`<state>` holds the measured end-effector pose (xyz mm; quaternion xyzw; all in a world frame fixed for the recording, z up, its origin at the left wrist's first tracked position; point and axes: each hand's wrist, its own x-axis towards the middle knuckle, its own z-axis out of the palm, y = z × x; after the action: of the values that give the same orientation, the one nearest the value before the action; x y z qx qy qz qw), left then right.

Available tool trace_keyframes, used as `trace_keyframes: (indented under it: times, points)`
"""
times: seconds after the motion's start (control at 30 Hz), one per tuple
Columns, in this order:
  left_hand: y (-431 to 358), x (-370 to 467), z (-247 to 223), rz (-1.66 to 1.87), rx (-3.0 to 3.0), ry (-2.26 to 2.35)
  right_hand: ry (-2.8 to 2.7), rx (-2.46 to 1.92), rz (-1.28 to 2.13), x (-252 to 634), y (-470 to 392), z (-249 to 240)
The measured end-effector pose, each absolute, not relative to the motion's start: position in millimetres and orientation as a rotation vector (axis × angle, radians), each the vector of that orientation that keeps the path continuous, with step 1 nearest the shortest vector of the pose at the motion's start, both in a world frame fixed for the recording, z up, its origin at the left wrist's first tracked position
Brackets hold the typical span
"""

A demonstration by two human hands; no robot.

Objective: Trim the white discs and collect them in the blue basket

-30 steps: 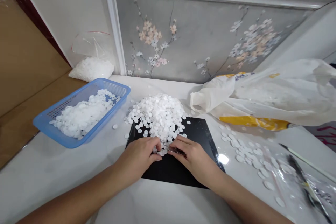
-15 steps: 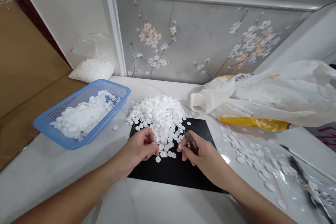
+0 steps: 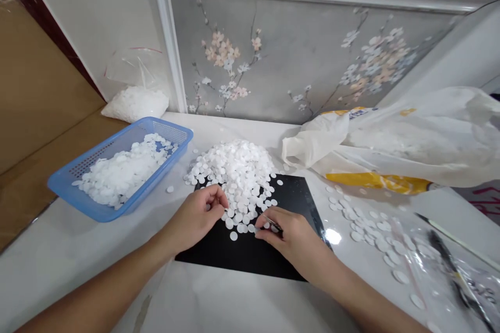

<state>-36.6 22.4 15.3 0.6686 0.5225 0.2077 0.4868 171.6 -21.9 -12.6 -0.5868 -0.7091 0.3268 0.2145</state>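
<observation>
A heap of small white round discs (image 3: 244,171) lies in the middle, spilling onto a black board (image 3: 242,257). My left hand (image 3: 201,213) is at the heap's left front edge, thumb and fingertips pinched together. What sits between them, if anything, is too small to make out. On the heap's right front side, my right hand (image 3: 287,231) has its fingers curled around small metal thread snips (image 3: 272,222), mostly hidden in the palm. Its thumb and fingertip meet close to the discs at the front of the heap.
A blue basket (image 3: 152,182) of white discs stands at left, with a clear bag (image 3: 135,104) of white pieces behind it. A white and yellow plastic bag (image 3: 390,140) lies at right. Loose discs (image 3: 367,229), clear packaging and a black pen-like tool (image 3: 449,257) lie at the right front.
My right hand has moved left toward the discs, and the snips have turned lower in its grip. My left hand has drawn back slightly left. The black board's front edge has shifted left.
</observation>
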Motion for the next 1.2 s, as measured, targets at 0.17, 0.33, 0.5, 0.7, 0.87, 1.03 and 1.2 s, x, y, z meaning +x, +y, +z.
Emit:
trace_keyframes:
  times: [0.17, 0.33, 0.5, 0.7, 0.87, 1.03, 1.2]
  points:
    - [15.2, -35.5, 13.3, 0.234, 1.886, 1.245, -1.901, -1.606, 0.968, 172.8, -21.5, -12.2]
    - [9.0, -30.7, 13.6, 0.128, 1.974, 1.298, -1.837, -1.563, 1.055, 178.3, -20.1, -9.0]
    - [8.5, -29.8, 12.5, 0.109, 1.970, 1.287, -1.879, -1.625, 0.995, 172.6, -18.1, -9.0]
    - [4.7, -25.4, 7.8, 0.191, 2.029, 1.302, -1.933, -1.628, 0.949, 162.6, -16.7, -8.3]
    - [6.6, -29.5, 11.4, 0.216, 1.905, 1.237, -1.899, -1.722, 1.020, 164.0, -15.6, -4.1]
    - [14.4, -33.4, 19.8, 0.338, 1.448, 1.038, -1.857, -1.697, 1.057, 165.4, -14.0, -5.4]
    - [18.5, -31.6, 14.5, 0.407, 1.458, 1.139, -1.880, -1.707, 1.068, 166.0, -12.7, -8.6]
